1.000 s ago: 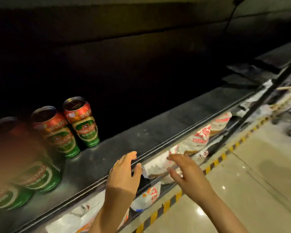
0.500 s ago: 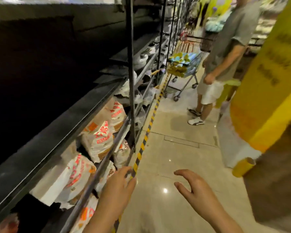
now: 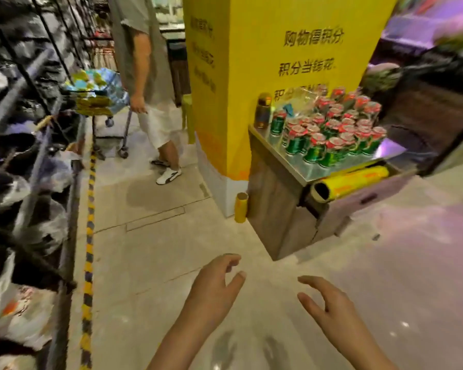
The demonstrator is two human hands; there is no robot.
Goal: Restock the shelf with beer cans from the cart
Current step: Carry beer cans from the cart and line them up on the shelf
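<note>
Several green and red beer cans [image 3: 332,129] stand packed together on the metal top of a wooden cart [image 3: 275,198] at the right, beside a yellow pillar. My left hand [image 3: 214,289] and my right hand [image 3: 329,308] hang empty over the floor at the bottom, fingers spread and curled, well short of the cart. The dark shelf [image 3: 32,161] runs along the left edge, blurred, with bagged goods on its lower levels.
A person [image 3: 150,84] in white shorts stands ahead with a shopping trolley [image 3: 102,102] full of packs. A yellow pillar [image 3: 265,76] rises behind the cart. A yellow roll [image 3: 350,182] lies in the cart's drawer, a yellow tube [image 3: 241,206] stands at the pillar's foot. Yellow-black tape [image 3: 88,249] lines the floor.
My view has swung right, away from the shelf and its cans, to the aisle and the cart. Both hands have left the shelf edge and stayed empty.
</note>
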